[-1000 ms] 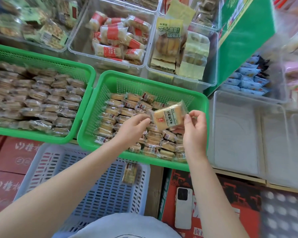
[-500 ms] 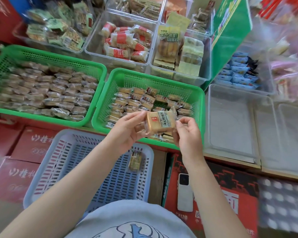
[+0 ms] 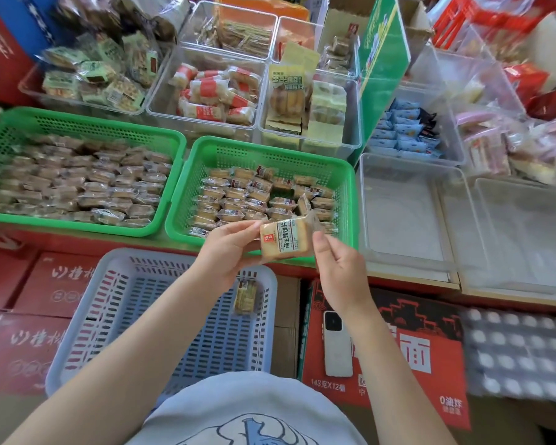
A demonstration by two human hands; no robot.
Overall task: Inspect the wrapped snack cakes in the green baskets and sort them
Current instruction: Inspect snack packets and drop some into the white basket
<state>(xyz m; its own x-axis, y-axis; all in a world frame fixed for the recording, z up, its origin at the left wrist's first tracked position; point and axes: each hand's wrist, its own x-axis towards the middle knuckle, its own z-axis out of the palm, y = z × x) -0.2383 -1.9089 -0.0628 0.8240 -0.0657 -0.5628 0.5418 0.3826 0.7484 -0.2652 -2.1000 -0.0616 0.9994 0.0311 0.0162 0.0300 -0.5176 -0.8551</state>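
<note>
We see two green baskets of perforated plastic, the left (image 3: 77, 123) and the right (image 3: 270, 149), both filled with small cakes in glossy clear film that catches the light. The pale blue slotted plastic crate (image 3: 161, 319) looks matt, while the clear, smooth plastic bins (image 3: 402, 220) shine faintly. The red printed cardboard carton (image 3: 408, 354) carries a smooth white phone (image 3: 336, 343).

We are in a snack shop: clear bins (image 3: 206, 91) of packaged snacks, green baskets (image 3: 77, 123) of wrapped cakes, stacked red cartons (image 3: 398, 348).
</note>
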